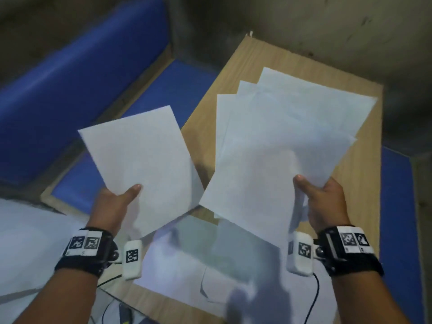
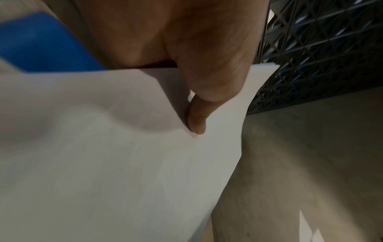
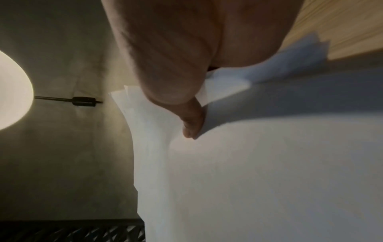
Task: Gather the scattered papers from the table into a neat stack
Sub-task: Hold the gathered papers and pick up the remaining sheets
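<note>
My left hand (image 1: pixel 117 197) holds a small, fairly even bundle of white sheets (image 1: pixel 140 164) above the table's left edge, thumb on top (image 2: pixel 196 121). My right hand (image 1: pixel 325 197) pinches a fanned bunch of several white sheets (image 1: pixel 280 141) at its near right corner, thumb pressing on the top sheet (image 3: pixel 192 127); their far corners are splayed apart. The two bundles are lifted off the wooden table (image 1: pixel 357 174) and are apart by a narrow gap. More white papers (image 1: pixel 187 265) lie loose on the table near me, under my wrists.
A blue cushioned bench (image 1: pixel 70 78) runs along the table's left side, and a blue seat (image 1: pixel 395 206) lies on the right. A white cloth or sheet (image 1: pixel 28 242) lies at the lower left. Black cables (image 1: pixel 313 298) trail from the wrist cameras.
</note>
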The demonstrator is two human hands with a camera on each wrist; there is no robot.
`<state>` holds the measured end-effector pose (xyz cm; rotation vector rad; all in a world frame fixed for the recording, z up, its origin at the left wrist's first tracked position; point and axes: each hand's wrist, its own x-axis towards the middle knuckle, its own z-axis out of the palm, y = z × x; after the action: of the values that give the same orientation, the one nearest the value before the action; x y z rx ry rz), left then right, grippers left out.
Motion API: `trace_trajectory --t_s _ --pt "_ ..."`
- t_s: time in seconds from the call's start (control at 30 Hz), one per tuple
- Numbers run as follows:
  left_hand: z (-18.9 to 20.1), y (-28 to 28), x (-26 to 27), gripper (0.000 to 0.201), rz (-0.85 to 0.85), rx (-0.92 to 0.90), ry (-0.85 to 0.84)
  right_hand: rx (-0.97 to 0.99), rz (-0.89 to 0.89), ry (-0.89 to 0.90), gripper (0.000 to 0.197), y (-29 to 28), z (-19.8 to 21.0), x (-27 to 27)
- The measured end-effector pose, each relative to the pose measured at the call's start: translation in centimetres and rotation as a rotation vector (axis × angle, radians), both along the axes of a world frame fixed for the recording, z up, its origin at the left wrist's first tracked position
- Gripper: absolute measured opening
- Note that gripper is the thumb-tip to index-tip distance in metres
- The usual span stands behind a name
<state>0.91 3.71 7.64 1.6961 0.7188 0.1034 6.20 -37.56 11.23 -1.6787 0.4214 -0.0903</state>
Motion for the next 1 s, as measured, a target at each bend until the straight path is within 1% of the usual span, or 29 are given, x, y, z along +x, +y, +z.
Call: trace_trajectory --t_s 0.07,0.1,0.17,0.2,0.23,0.27,0.33,0.37,0.43,0.47,0.5,0.53,0.6,0.63,0.67,0.73,0.77,0.83,0.9,1.0 --pt "-0.8 -2.1 0.7 0.028 -0.069 -0.138 0.033 0.054 0.038 0.046 0.030 0.5 0.6 -0.7" --pt "-1.1 -3.2 1.0 0.031 -0.119 -0.224 0.051 0.077 0.064 0.086 0.026 0.9 0.7 -1.1" --pt "-1.4 -5.6 1.4 0.046 -0.256 -0.374 0.077 0.128 0.112 0.179 0.016 2.0 0.3 -2.1" --pt "-1.2 -6.8 1.4 0.052 -0.328 -0.433 0.095 0.162 0.107 0.222 0.017 2.1 -0.5 -2.6" --pt "-0.9 -8.2 1.4 0.054 -0.393 -0.475 0.109 0.186 0.090 0.249 0.021 2.3 -1.3 -3.1" --pt "-0.9 -9.3 1.3 0.051 -0.442 -0.498 0.116 0.190 0.059 0.275 0.026 2.2 -2.3 -3.7" --pt "-0.3 -11.3 0.9 0.030 -0.465 -0.518 0.145 0.174 0.008 0.295 0.035 1.7 -4.5 -5.1" --pt "-0.3 -12.0 0.6 0.022 -0.446 -0.546 0.180 0.164 0.004 0.283 0.042 1.5 -5.3 -6.0" --pt "-0.7 -12.7 -0.2 0.030 -0.391 -0.608 0.228 0.102 0.006 0.312 0.060 0.9 -6.8 -7.8" --pt "-1.0 -12.9 -0.7 0.030 -0.416 -0.617 0.255 0.068 0.014 0.324 0.064 0.9 -7.0 -8.7" --pt "-1.2 -13.2 -0.9 0.030 -0.479 -0.583 0.277 0.030 0.036 0.322 0.064 0.7 -7.5 -9.5" --pt "-1.6 -13.4 -1.1 0.032 -0.551 -0.497 0.283 0.002 0.060 0.325 0.064 0.6 -7.6 -10.1" --pt "-3.0 -13.6 -1.3 0.044 -0.676 -0.305 0.234 -0.037 0.087 0.302 0.065 0.6 -7.4 -11.0" --pt "-2.7 -13.9 -1.2 0.048 -0.703 -0.235 0.228 -0.058 0.081 0.276 0.060 0.5 -7.0 -11.3" --pt "-2.3 -14.4 -1.2 0.048 -0.701 -0.209 0.204 -0.082 0.069 0.247 0.053 0.3 -6.5 -11.5" --pt "-1.8 -15.0 -1.1 0.040 -0.653 -0.214 0.154 -0.091 0.023 0.144 0.046 -0.2 -5.7 -11.8" --pt "-1.6 -15.2 -1.0 0.037 -0.628 -0.222 0.127 -0.079 -0.010 0.096 0.047 -0.2 -4.9 -12.0" --pt "-1.2 -15.8 -1.0 0.033 -0.630 -0.247 0.063 -0.024 -0.064 0.038 0.048 -0.4 -3.9 -12.4" --pt "-0.8 -16.3 -0.9 0.037 -0.685 -0.278 0.027 0.063 -0.082 0.009 0.049 -0.5 -3.7 -12.6" --pt "-1.2 -16.9 -0.6 0.043 -0.741 -0.290 0.005 0.091 -0.102 0.034 0.061 -0.6 -5.1 -12.9"
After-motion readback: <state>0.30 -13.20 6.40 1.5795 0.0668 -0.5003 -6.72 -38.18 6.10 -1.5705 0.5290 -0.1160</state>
